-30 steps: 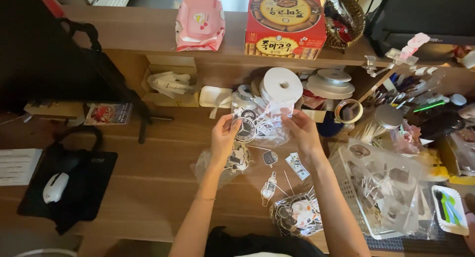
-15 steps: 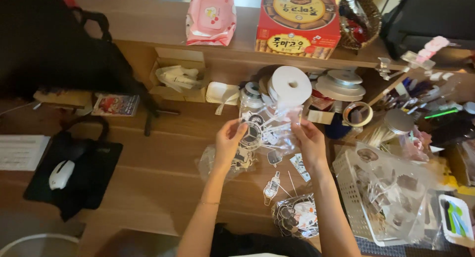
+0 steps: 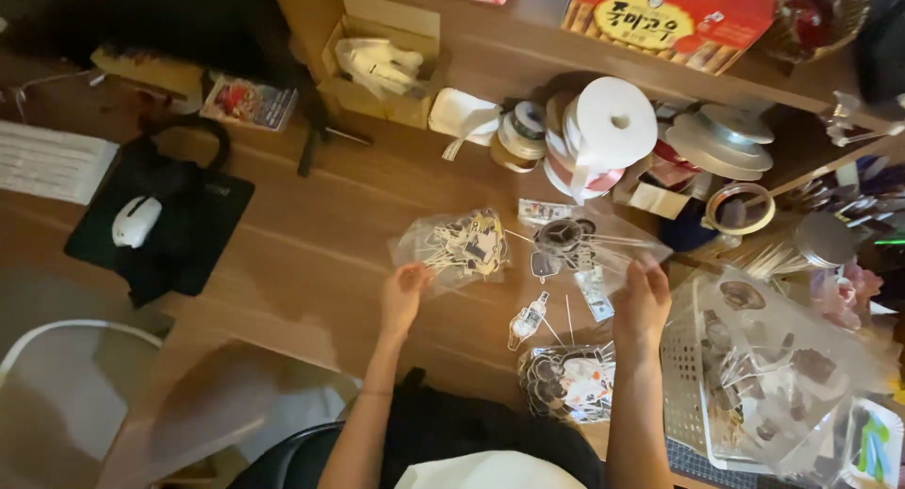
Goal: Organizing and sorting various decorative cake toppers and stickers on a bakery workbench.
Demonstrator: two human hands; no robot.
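Note:
My left hand holds a clear plastic bag of printed picks by its lower corner, just above the wooden desk. Over to the right, my right hand grips the edge of a second clear bag of dark picks. The two bags are apart, side by side. Loose picks on sticks lie on the desk between my hands. A filled bag of picks lies near the desk's front edge below my right hand.
A white mesh basket of bagged picks stands at the right. Ribbon and tape rolls crowd the back under a shelf. A white mouse sits on a black pad at the left. A white chair is lower left.
My hands have drawn apart, each holding its own clear bag, where before they were close together on one bundle. The view has shifted closer to the desk.

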